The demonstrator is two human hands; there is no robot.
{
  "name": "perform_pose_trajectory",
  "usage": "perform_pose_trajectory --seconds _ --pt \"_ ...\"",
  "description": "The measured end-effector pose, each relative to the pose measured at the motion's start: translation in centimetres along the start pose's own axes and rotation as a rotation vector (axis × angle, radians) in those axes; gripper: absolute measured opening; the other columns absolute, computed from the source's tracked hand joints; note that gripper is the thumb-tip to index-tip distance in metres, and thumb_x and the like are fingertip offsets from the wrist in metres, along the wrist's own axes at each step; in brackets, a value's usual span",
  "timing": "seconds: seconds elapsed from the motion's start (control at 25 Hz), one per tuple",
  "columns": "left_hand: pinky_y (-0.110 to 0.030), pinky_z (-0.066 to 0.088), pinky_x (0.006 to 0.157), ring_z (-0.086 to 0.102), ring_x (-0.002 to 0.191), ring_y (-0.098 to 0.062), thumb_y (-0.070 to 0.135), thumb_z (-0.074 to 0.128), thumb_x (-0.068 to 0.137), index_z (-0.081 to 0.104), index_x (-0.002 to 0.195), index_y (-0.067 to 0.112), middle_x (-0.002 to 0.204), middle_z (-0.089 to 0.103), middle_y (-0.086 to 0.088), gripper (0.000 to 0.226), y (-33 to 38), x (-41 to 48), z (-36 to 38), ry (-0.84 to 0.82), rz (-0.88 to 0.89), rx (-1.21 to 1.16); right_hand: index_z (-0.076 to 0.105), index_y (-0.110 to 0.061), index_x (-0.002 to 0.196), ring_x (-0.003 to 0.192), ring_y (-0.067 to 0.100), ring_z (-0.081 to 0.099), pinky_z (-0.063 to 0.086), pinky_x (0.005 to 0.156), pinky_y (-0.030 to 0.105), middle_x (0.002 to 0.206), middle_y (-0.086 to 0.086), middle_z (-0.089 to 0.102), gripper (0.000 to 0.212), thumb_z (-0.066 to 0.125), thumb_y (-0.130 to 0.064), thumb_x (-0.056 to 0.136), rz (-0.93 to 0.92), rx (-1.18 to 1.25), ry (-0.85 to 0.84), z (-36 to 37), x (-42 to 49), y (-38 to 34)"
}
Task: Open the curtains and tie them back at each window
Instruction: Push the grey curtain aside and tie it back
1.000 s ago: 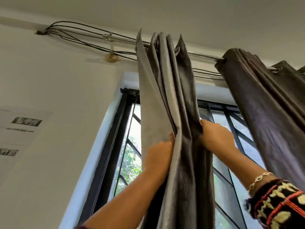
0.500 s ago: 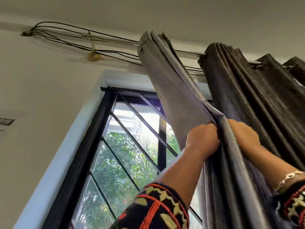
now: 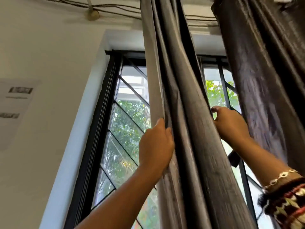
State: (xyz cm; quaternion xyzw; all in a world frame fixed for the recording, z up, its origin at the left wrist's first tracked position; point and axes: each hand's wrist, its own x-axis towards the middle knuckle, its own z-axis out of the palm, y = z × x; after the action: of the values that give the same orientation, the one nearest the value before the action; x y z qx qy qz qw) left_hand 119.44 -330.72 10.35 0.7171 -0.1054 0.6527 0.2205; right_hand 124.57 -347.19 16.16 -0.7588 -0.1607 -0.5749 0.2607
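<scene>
A grey curtain point(image 3: 186, 90) hangs bunched in folds down the middle of the window point(image 3: 127, 123). My left hand point(image 3: 156, 144) grips its left edge, fingers curled round the fabric. On the bundle's right side, my right hand point(image 3: 231, 123) holds the fabric, with its fingertips tucked behind a fold. A second, darker curtain point(image 3: 267, 76) hangs to the right, apart from my hands. The rod above is out of frame.
The window has a black frame and slanted black bars point(image 3: 127, 90), with green trees outside. Cables point(image 3: 115, 9) run along the white wall above it. A printed sheet point(image 3: 14, 103) is stuck to the wall at left.
The grey curtain, pulled over against the dark curtain half a second ago, now hangs straight again in the window's middle. My hands have spread to its two sides. The view has dropped lower.
</scene>
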Motion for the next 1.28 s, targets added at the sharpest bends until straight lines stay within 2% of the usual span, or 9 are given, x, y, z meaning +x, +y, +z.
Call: perform_pose_trajectory --seconds 0.2,0.48,0.64,0.76,0.88,1.0,1.08,1.2,1.28 --pt "-0.043 0.045 0.072 0.059 0.089 -0.038 0.021 0.043 0.094 0.058 0.103 0.008 0.089 0.067 -0.018 0.022 -2.1 -6.8 -2.0 -0.032 -0.064 -0.026 0.058 -0.007 0.114 0.105 0.043 0.054 0.029 0.069 0.035 0.110 0.030 0.059 0.029 0.055 -0.014 0.086 0.078 0.064 -0.038 0.9 -4.4 -0.6" --pt "-0.037 0.034 0.056 0.056 0.068 -0.041 0.013 0.048 0.092 0.055 0.083 0.007 0.066 0.058 -0.020 0.013 -5.1 -15.6 -3.9 -0.070 -0.222 -0.017 0.061 -0.010 0.110 0.108 0.040 0.053 0.040 0.084 0.038 0.112 0.027 0.060 0.026 0.051 -0.017 0.088 0.118 0.225 -0.063 1.9 -9.9 -2.3" --pt "-0.034 0.037 0.053 0.058 0.065 -0.034 0.008 0.049 0.091 0.055 0.079 0.009 0.063 0.058 -0.010 0.013 -8.1 -20.6 -5.0 -0.183 -0.354 0.050 0.062 -0.017 0.105 0.080 0.023 0.057 0.048 0.086 0.043 0.091 0.012 0.062 0.028 0.054 -0.017 0.079 0.203 0.484 -0.080 3.3 -12.1 -4.0" --pt "-0.036 0.041 0.057 0.059 0.072 -0.033 0.016 0.048 0.092 0.059 0.089 0.009 0.073 0.063 -0.014 0.013 -10.7 -23.2 -6.3 -0.230 -0.424 0.183 0.060 -0.019 0.104 0.074 0.030 0.058 0.049 0.082 0.052 0.079 0.011 0.060 0.035 0.052 -0.020 0.071 0.249 0.631 -0.047 3.1 -14.9 -5.7" --pt "-0.030 0.029 0.052 0.054 0.072 -0.028 0.023 0.048 0.092 0.058 0.085 0.016 0.069 0.055 -0.007 0.013 -12.6 -24.3 -8.0 -0.250 -0.430 0.324 0.057 -0.025 0.101 0.064 0.022 0.052 0.048 0.074 0.052 0.064 0.002 0.052 0.030 0.053 -0.024 0.072 0.224 0.710 -0.024 2.6 -18.8 -8.3" --pt "-0.012 0.021 0.044 0.044 0.052 -0.007 0.028 0.049 0.093 0.058 0.076 0.018 0.065 0.049 0.007 0.022 -14.3 -24.7 -9.7 -0.227 -0.430 0.280 0.057 -0.025 0.101 0.060 0.018 0.051 0.050 0.063 0.040 0.061 -0.001 0.048 0.020 0.057 -0.015 0.083 0.164 0.772 -0.094 2.5 -24.1 -12.0" --pt "-0.009 0.020 0.045 0.047 0.055 -0.008 0.026 0.048 0.094 0.061 0.082 0.016 0.069 0.053 0.008 0.020 -15.3 -25.0 -10.8 -0.250 -0.432 0.277 0.056 -0.030 0.100 0.053 0.006 0.047 0.042 0.053 0.023 0.059 -0.007 0.046 0.022 0.057 -0.015 0.084 0.133 0.870 -0.152 2.5 -28.3 -15.0" --pt "-0.024 0.037 0.052 0.058 0.076 -0.026 0.026 0.041 0.093 0.059 0.085 0.015 0.080 0.062 -0.003 0.022 -16.1 -25.3 -12.8 -0.326 -0.423 0.280 0.054 -0.037 0.103 0.060 0.002 0.055 0.041 0.056 0.008 0.070 -0.011 0.055 0.027 0.053 -0.017 0.085 0.108 0.926 -0.306 3.3 -35.1 -19.3" --pt "-0.029 0.038 0.058 0.058 0.078 -0.029 0.028 0.041 0.092 0.056 0.084 0.014 0.085 0.062 -0.007 0.022 -16.4 -25.3 -14.1 -0.361 -0.431 0.229 0.052 -0.043 0.100 0.072 0.003 0.060 0.047 0.065 0.012 0.080 -0.011 0.061 0.029 0.052 -0.016 0.089 0.199 0.893 -0.459 4.8 -38.9 -21.0"
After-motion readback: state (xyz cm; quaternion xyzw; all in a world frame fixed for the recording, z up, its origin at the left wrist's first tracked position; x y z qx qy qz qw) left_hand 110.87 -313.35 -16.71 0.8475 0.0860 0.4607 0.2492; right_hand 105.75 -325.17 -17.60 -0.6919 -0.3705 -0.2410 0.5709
